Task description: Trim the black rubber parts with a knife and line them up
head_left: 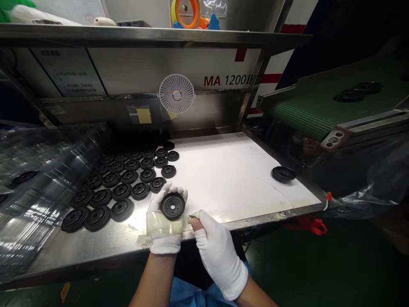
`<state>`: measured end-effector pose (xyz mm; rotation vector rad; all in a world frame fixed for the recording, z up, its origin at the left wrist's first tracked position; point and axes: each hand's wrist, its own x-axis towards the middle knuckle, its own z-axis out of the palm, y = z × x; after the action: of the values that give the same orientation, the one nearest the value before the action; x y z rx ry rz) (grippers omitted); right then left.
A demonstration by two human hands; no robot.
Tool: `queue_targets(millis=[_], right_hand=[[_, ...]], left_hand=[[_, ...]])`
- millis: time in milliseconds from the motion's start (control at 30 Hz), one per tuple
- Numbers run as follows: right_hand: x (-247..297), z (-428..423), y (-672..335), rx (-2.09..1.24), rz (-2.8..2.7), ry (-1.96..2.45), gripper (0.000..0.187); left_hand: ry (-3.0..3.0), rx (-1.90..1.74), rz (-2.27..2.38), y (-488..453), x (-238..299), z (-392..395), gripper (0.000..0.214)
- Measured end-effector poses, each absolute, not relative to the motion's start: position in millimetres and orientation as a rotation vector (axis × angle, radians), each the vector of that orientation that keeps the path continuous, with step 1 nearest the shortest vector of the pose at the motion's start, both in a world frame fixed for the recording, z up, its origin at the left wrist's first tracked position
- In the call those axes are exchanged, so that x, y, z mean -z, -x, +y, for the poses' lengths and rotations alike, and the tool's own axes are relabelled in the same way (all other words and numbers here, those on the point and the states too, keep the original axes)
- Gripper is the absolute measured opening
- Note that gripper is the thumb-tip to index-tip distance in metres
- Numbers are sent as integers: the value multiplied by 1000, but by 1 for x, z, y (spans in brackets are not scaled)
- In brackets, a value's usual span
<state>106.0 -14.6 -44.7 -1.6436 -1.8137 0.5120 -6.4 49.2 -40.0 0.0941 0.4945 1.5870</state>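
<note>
A black, round, ridged plastic part with a centre hole (173,206) rests in my left hand (164,228), its face turned up. White cloth covers that hand, with clear tape round the palm, and the fingers curl behind the part. My right hand (215,249), also in a white glove with the thumb tip bare, is closed in a pinch just right of the part and apart from it. Something small shows at its fingertips, too small to name. Rows of similar black round parts (121,192) lie on the metal table to the left.
Another black part (283,174) lies on the right of the white sheet (220,175). Clear plastic trays (47,192) lean at the left. A green conveyor (306,113) carries black parts at the right. A small fan (177,94) hangs under the metal shelf (143,36).
</note>
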Motion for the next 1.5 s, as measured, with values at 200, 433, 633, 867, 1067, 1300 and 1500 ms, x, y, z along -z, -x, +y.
queue_targets(millis=[200, 433, 633, 867, 1067, 1300, 1500], right_hand=[[35, -10, -126, -507, -1844, 1739, 27], [34, -11, -116, -382, -1846, 1636, 24], [37, -12, -107, -287, -1967, 1608, 19], [23, -5, -115, -512, -1864, 1458, 24], [16, -2, -129, -578, -1807, 1455, 23], [37, 0, -183, -348, -1750, 1869, 51], [67, 2, -213, -196, -1790, 1832, 44]], left_hand=[[28, -1507, 454, 6, 34, 49, 15], [74, -1485, 484, -6, 24, 48, 13], [74, -1540, 537, -7, 20, 46, 12], [-51, -1332, 454, 2, 15, 38, 35], [9, -1251, 414, 7, 7, 32, 38], [83, -1318, 446, 10, 9, 36, 32], [131, -1379, 463, 11, 9, 39, 26]])
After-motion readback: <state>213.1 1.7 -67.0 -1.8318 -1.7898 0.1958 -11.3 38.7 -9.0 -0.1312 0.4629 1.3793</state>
